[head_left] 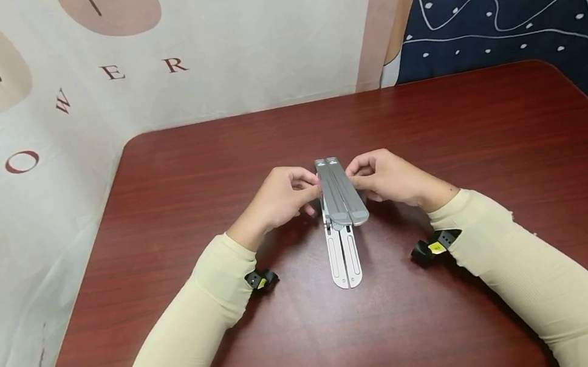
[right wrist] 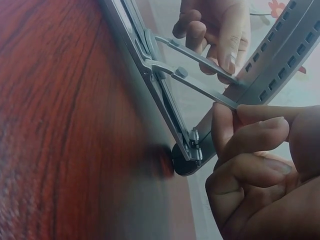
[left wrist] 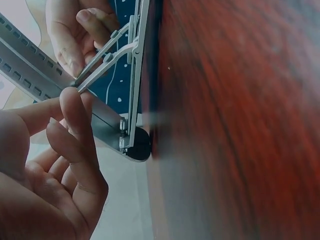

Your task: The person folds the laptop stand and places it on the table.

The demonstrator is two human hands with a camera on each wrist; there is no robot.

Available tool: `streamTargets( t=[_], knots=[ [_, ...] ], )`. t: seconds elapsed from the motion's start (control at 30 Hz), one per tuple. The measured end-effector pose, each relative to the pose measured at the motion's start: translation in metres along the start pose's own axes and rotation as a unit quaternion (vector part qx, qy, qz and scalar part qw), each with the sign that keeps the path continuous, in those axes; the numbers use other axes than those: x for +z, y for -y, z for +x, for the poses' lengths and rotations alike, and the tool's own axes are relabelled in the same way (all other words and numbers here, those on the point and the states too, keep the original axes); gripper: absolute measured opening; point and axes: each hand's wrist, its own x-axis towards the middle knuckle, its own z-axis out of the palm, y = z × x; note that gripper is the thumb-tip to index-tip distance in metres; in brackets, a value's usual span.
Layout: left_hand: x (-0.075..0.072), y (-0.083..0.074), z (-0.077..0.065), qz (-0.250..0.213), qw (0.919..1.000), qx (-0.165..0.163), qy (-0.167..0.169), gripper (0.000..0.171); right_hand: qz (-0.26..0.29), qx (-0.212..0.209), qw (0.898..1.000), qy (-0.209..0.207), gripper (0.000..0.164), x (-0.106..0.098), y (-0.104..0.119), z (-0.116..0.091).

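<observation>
A grey metal folding laptop stand [head_left: 340,193] stands on the table, its two long halves side by side. Its slotted upper arms [right wrist: 280,52] tilt up from the silver base [head_left: 344,257], joined to it by thin support struts [left wrist: 107,57]. From one side my left hand [head_left: 290,193] pinches the end of a strut where it meets the slotted arm, thumb and forefinger together. On the opposite side my right hand [head_left: 389,178] pinches the other strut's end in the same way. The remaining fingers of both hands curl loosely below.
The dark red wooden table [head_left: 213,156] extends around the stand on all sides. Behind it hangs a pale cloth [head_left: 254,41] with printed letters, and at the right a navy cloth [head_left: 504,11] with white trees. Small black devices [head_left: 262,280] sit at both wrists.
</observation>
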Motion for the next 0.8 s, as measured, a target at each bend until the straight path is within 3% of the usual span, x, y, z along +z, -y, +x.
streamTargets(
  t=[0.8],
  knots=[
    [-0.0037,0.0051,0.0028,0.003,0.9995,-0.004,0.032,0.013,0.001,0.031,0.999,0.021,0.010,0.0001,-0.0040,0.0037]
  ],
)
